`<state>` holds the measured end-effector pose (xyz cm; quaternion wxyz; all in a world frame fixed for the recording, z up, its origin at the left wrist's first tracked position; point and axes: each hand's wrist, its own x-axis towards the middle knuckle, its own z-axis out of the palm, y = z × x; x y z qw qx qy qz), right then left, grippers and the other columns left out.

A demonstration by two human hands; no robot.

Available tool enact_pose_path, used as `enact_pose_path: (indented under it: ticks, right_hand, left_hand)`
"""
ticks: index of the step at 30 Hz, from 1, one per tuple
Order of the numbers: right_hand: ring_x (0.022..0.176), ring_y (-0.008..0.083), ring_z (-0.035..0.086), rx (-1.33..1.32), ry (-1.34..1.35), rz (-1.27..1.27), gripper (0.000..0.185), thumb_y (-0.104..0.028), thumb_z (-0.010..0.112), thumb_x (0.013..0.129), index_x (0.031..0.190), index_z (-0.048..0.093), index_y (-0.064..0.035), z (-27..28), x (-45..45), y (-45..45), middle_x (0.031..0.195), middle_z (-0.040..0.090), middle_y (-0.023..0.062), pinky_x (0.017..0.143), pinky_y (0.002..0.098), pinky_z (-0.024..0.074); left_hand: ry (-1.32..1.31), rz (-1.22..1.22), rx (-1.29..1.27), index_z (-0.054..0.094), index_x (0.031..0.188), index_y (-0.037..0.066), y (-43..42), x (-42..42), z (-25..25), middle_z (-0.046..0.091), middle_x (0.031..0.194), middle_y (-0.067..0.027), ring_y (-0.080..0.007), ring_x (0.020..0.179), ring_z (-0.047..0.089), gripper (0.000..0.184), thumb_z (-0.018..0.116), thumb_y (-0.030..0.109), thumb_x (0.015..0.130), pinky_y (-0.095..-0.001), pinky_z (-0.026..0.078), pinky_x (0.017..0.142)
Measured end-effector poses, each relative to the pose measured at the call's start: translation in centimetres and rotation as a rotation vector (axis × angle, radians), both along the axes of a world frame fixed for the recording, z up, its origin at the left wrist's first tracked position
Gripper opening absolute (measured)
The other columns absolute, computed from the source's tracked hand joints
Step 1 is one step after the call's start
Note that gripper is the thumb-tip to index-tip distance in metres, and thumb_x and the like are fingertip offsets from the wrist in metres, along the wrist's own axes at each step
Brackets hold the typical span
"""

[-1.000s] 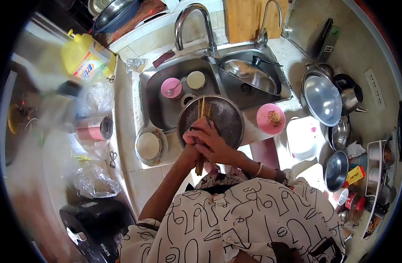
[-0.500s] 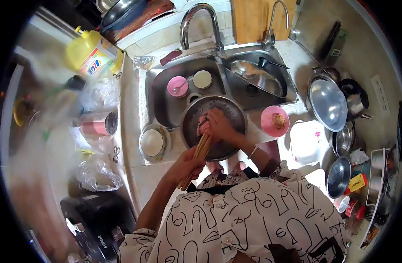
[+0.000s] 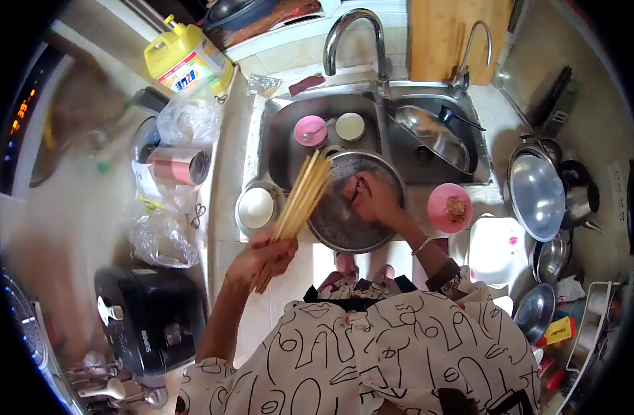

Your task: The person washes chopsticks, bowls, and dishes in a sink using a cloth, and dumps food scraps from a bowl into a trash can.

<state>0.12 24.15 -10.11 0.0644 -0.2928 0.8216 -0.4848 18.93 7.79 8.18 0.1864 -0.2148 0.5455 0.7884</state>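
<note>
My left hand [image 3: 270, 254] grips a bundle of wooden chopsticks [image 3: 302, 197] near its lower end. The bundle slants up and away, its far tips beside the left rim of a metal basin [image 3: 345, 238]. Down in the basin, my right hand [image 3: 378, 200] is closed around a crumpled pinkish-red cloth [image 3: 351, 185], mostly covered by the fingers. Left of the basin stands a white bowl [image 3: 256, 207] on a dish. To its right is a pink bowl [image 3: 450, 207] with brownish scraps inside.
Behind the basin is a double sink [image 3: 275, 152] with a tall faucet [image 3: 355, 21], a small pink bowl [image 3: 310, 130] and a pale cup [image 3: 350, 127]. A metal lid [image 3: 434, 135] leans in the right side. Bowls and pots line the right; a yellow jug [image 3: 185, 59] and black appliance [image 3: 151, 318] stand left.
My left hand has drawn the chopsticks left, away from the cloth and the middle of the basin. My right hand stays in the basin with the cloth. The whole view has shifted.
</note>
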Motion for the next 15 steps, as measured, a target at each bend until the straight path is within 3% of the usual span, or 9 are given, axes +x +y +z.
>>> enact_pose_path:
  ticks: [3, 7, 8, 10, 12, 13, 14, 15]
  right_hand:
    - [0.095, 0.0364, 0.045, 0.109, 0.057, 0.053, 0.031, -0.018, 0.049, 0.078, 0.106, 0.048, -0.0053, 1.4, 1.3, 0.4, 0.101, 0.045, 0.0189, 0.078, 0.0434, 0.0402]
    - [0.101, 0.0373, 0.039, 0.096, 0.201, 0.024, 0.036, -0.016, 0.049, 0.075, 0.109, 0.047, -0.0029, 2.9, 2.0, 0.8, 0.102, 0.044, 0.0190, 0.080, 0.0451, 0.0378]
    - [0.101, 0.0373, 0.039, 0.099, 0.203, 0.012, 0.036, -0.016, 0.049, 0.075, 0.109, 0.047, -0.0029, 3.4, 2.1, 1.0, 0.102, 0.044, 0.0190, 0.080, 0.0451, 0.0378]
    - [0.098, 0.0359, 0.041, 0.067, 0.405, 0.005, 0.038, -0.013, 0.052, 0.073, 0.108, 0.048, -0.0012, 4.7, 2.1, 1.7, 0.105, 0.044, 0.0186, 0.082, 0.0437, 0.0367]
    - [0.098, 0.0355, 0.041, 0.060, 0.381, -0.018, 0.037, -0.012, 0.052, 0.073, 0.108, 0.048, -0.0015, 6.8, 2.7, 2.5, 0.105, 0.044, 0.0187, 0.082, 0.0430, 0.0368]
    - [0.098, 0.0351, 0.041, 0.037, 0.353, -0.019, 0.036, -0.011, 0.052, 0.072, 0.107, 0.049, -0.0018, 7.7, 2.9, 2.8, 0.106, 0.043, 0.0187, 0.082, 0.0423, 0.0369]
    - [0.098, 0.0351, 0.041, 0.053, 0.356, -0.034, 0.036, -0.011, 0.052, 0.072, 0.107, 0.049, -0.0018, 8.2, 3.0, 3.0, 0.106, 0.043, 0.0187, 0.082, 0.0423, 0.0369]
    - [0.098, 0.0354, 0.042, 0.065, 0.330, -0.029, 0.035, -0.007, 0.053, 0.072, 0.107, 0.049, -0.0018, 8.5, 3.1, 3.3, 0.107, 0.043, 0.0191, 0.083, 0.0412, 0.0369]
  left_hand:
    - [0.096, -0.011, -0.407, 0.043, 0.106, 0.005, -0.7, -1.6, -1.8, 0.044, 0.067, -0.0017, -0.0069, 0.045, 0.038, 0.025, 0.046, 0.004, 0.081, -0.0200, 0.033, 0.038]
    - [0.010, 0.056, -0.568, 0.044, 0.107, 0.006, -4.1, -4.8, -3.8, 0.044, 0.062, -0.0011, -0.0089, 0.047, 0.043, 0.028, 0.046, 0.003, 0.079, -0.0231, 0.037, 0.041]
    - [0.117, 0.063, -0.699, 0.047, 0.104, 0.007, -4.8, -5.9, -3.4, 0.045, 0.061, 0.0000, -0.0096, 0.047, 0.043, 0.025, 0.046, 0.006, 0.079, -0.0235, 0.038, 0.041]
    - [0.191, 0.161, -0.969, 0.049, 0.104, 0.004, -8.5, -8.3, -5.2, 0.052, 0.063, -0.0070, -0.0188, 0.051, 0.051, 0.025, 0.046, 0.009, 0.079, -0.0297, 0.042, 0.045]
    - [0.628, 0.137, -1.536, 0.038, 0.118, -0.002, -17.3, -11.0, -13.1, 0.054, 0.072, -0.0121, -0.0169, 0.052, 0.049, 0.042, 0.049, 0.007, 0.078, -0.0304, 0.042, 0.045]
    - [0.111, 0.098, -1.450, 0.038, 0.116, -0.006, -16.7, -12.1, -10.5, 0.056, 0.080, -0.0200, -0.0282, 0.058, 0.055, 0.044, 0.050, 0.007, 0.076, -0.0395, 0.045, 0.055]
    - [0.338, 0.066, -1.739, 0.038, 0.116, -0.005, -21.2, -12.8, -15.3, 0.056, 0.082, -0.0239, -0.0374, 0.063, 0.055, 0.044, 0.049, 0.008, 0.075, -0.0461, 0.044, 0.060]
    - [0.191, 0.041, -1.682, 0.037, 0.118, -0.004, -22.1, -13.4, -15.4, 0.055, 0.086, -0.0255, -0.0398, 0.068, 0.055, 0.045, 0.047, 0.008, 0.075, -0.0466, 0.044, 0.063]
